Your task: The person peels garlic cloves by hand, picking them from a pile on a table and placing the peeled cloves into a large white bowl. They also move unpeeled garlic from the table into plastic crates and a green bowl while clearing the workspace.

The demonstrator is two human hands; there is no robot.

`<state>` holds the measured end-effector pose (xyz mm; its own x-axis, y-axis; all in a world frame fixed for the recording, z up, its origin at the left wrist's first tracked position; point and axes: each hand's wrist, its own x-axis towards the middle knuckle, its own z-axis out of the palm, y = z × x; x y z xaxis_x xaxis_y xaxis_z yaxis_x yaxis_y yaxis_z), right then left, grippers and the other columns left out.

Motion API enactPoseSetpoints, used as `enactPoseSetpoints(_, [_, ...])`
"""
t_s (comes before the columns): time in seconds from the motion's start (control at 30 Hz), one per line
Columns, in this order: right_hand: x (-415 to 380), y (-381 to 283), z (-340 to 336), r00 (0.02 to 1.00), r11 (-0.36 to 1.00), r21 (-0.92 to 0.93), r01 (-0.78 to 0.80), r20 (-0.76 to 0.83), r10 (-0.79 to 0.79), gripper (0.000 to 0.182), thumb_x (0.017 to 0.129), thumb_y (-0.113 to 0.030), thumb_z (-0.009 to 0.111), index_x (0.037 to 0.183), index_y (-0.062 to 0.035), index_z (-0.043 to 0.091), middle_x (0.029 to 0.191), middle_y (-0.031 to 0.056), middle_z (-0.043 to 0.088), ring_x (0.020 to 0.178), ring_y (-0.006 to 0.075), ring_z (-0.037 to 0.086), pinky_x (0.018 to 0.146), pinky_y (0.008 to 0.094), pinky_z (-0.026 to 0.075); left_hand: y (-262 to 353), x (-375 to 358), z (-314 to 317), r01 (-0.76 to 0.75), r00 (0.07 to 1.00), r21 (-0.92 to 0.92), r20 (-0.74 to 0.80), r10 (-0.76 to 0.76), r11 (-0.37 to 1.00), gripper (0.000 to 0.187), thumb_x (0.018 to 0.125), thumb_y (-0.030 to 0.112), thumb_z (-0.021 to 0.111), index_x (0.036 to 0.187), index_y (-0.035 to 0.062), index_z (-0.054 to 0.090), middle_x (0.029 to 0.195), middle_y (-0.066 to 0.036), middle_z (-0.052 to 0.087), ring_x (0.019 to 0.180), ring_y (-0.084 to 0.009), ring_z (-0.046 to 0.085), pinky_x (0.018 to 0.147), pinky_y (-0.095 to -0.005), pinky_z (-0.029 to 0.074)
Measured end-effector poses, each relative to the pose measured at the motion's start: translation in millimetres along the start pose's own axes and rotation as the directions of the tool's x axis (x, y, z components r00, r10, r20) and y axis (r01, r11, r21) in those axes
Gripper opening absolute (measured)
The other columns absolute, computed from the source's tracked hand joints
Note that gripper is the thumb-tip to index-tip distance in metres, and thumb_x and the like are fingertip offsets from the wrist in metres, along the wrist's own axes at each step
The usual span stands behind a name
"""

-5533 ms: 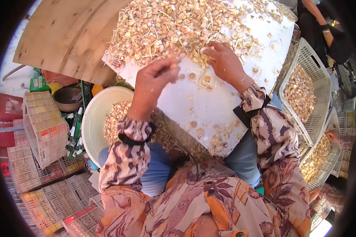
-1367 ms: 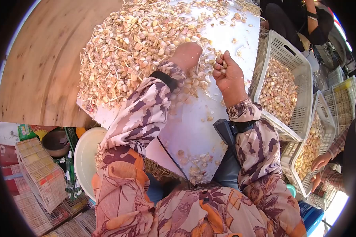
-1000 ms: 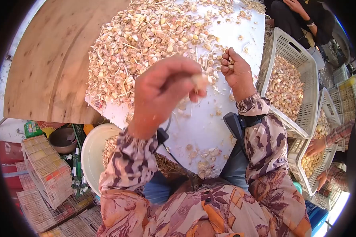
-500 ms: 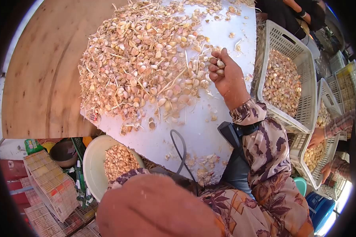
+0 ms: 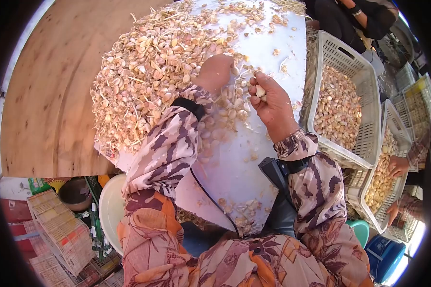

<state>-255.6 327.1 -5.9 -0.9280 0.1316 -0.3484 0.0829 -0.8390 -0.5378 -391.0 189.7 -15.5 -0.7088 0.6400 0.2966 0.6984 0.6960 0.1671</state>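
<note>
My left hand (image 5: 216, 71) reaches to the right edge of the heap of garlic cloves (image 5: 148, 71), fingers curled among loose cloves and thin dry stalks. Its fingertips are partly hidden, so what they pinch cannot be made out. To its right, my right hand (image 5: 275, 105) is raised just above the white board (image 5: 258, 138), closed around pale garlic cloves (image 5: 260, 91) that show between thumb and fingers. Loose cloves and papery skins lie on the board between and below the hands.
On the right, a white plastic crate (image 5: 316, 115) holds cloves. Another crate (image 5: 383, 210) beyond it has a co-worker's hands (image 5: 397, 166) at its edge. A pale basin (image 5: 111, 205) stands lower left, near stacked crates (image 5: 62, 225). A plywood sheet (image 5: 48, 95) borders the board.
My left arm has swung up from the lower left, by the basin, to the garlic heap. My right hand keeps its cloves and has barely moved.
</note>
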Motion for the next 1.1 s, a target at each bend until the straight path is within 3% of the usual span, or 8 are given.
enactPoseSetpoints(0.1, [-0.7, 9.1, 4.3, 0.998, 0.982, -0.180, 0.054, -0.025, -0.059, 0.021, 0.085, -0.018, 0.062, 0.098, -0.0018, 0.059, 0.082, 0.0034, 0.055, 0.064, 0.0102, 0.050, 0.051, 0.0221, 0.041, 16.9, -25.9, -36.1, 0.113, 0.982, -0.418, -0.094, -0.166, 0.902, 0.005, 0.075, 0.008, 0.059, 0.077, 0.0040, 0.062, 0.075, -0.014, 0.061, 0.074, -0.0312, 0.061, 0.065, -0.0382, 0.048])
enactPoseSetpoints(0.2, [-1.6, 25.4, 13.9, 0.998, 0.891, -0.450, 0.061, 0.031, -0.053, 0.024, 0.083, -0.020, 0.064, 0.097, -0.0002, 0.062, 0.078, 0.0030, 0.058, 0.059, 0.0077, 0.049, 0.050, 0.0227, 0.040, 49.1, -66.6, -73.3, 0.134, 0.968, -0.323, -0.160, -0.193, 0.937, 0.007, 0.077, 0.006, 0.062, 0.083, 0.0027, 0.064, 0.072, -0.007, 0.062, 0.064, -0.0146, 0.058, 0.059, -0.0269, 0.046])
enactPoseSetpoints(0.53, [-38.7, 45.8, 16.8, 0.926, 0.715, -0.696, 0.060, 0.306, 0.220, 0.015, 0.086, -0.020, 0.062, 0.087, -0.0053, 0.064, 0.071, -0.0023, 0.057, 0.057, 0.0030, 0.047, 0.045, 0.0168, 0.032, 66.0, -152.0, -91.2, 0.256, 0.934, -0.473, -0.106, -0.342, 0.843, 0.005, 0.075, 0.005, 0.063, 0.078, 0.0018, 0.061, 0.069, -0.006, 0.060, 0.061, -0.0135, 0.058, 0.055, -0.0264, 0.045])
enactPoseSetpoints(0.77, [-27.7, 28.8, 19.6, 0.981, 0.960, -0.273, -0.058, 0.165, 0.106, 0.012, 0.087, -0.014, 0.054, 0.085, -0.0029, 0.058, 0.071, 0.0027, 0.053, 0.058, 0.0086, 0.047, 0.045, 0.0201, 0.031, 35.7, -64.4, -98.5, 0.325, 0.943, -0.635, 0.273, -0.191, 0.701, 0.005, 0.077, 0.002, 0.065, 0.081, 0.0008, 0.064, 0.078, 0.000, 0.063, 0.065, -0.0057, 0.056, 0.060, -0.0200, 0.045])
enactPoseSetpoints(0.87, [-30.0, 14.6, 17.7, 0.985, 0.998, -0.056, -0.042, 0.163, 0.051, 0.009, 0.088, -0.012, 0.052, 0.089, -0.0044, 0.056, 0.075, 0.0026, 0.052, 0.061, 0.0084, 0.047, 0.045, 0.0202, 0.031, 33.2, -40.4, -83.6, 0.376, 0.926, -0.865, 0.360, -0.111, 0.332, 0.006, 0.078, 0.006, 0.065, 0.081, 0.0002, 0.064, 0.078, -0.002, 0.062, 0.064, -0.0067, 0.055, 0.060, -0.0208, 0.044])
enactPoseSetpoints(1.0, [-36.8, 17.5, 20.2, 0.962, 0.993, 0.055, -0.102, 0.258, 0.084, 0.005, 0.089, -0.013, 0.050, 0.090, -0.0077, 0.050, 0.078, 0.0021, 0.050, 0.063, 0.0080, 0.046, 0.046, 0.0194, 0.031, -2.3, -7.8, -59.3, 0.419, 0.901, -0.665, 0.390, -0.191, 0.618, 0.014, 0.079, 0.010, 0.064, 0.086, -0.0018, 0.065, 0.077, -0.005, 0.063, 0.067, -0.0120, 0.058, 0.063, -0.0249, 0.046])
enactPoseSetpoints(1.07, [-39.1, 20.9, 18.3, 0.952, 0.986, 0.069, -0.154, 0.276, 0.130, 0.005, 0.089, -0.013, 0.050, 0.090, -0.0085, 0.048, 0.078, 0.0021, 0.050, 0.062, 0.0080, 0.046, 0.046, 0.0193, 0.031, -19.5, 14.8, -41.4, -0.155, 0.988, -0.153, -0.036, 0.151, 0.976, 0.017, 0.079, 0.011, 0.063, 0.092, 0.0002, 0.065, 0.080, -0.010, 0.065, 0.071, -0.0235, 0.061, 0.067, -0.0311, 0.048])
enactPoseSetpoints(1.1, [-37.8, 23.0, 16.2, 0.958, 0.972, 0.148, -0.180, 0.250, 0.140, 0.005, 0.089, -0.013, 0.049, 0.090, -0.0089, 0.047, 0.078, 0.0021, 0.050, 0.062, 0.0078, 0.045, 0.046, 0.0194, 0.031, -9.7, 30.2, -31.6, -0.138, 0.990, -0.153, -0.050, 0.132, 0.979, 0.019, 0.079, 0.012, 0.061, 0.096, 0.0041, 0.065, 0.089, -0.012, 0.064, 0.083, -0.0314, 0.061, 0.074, -0.0352, 0.048])
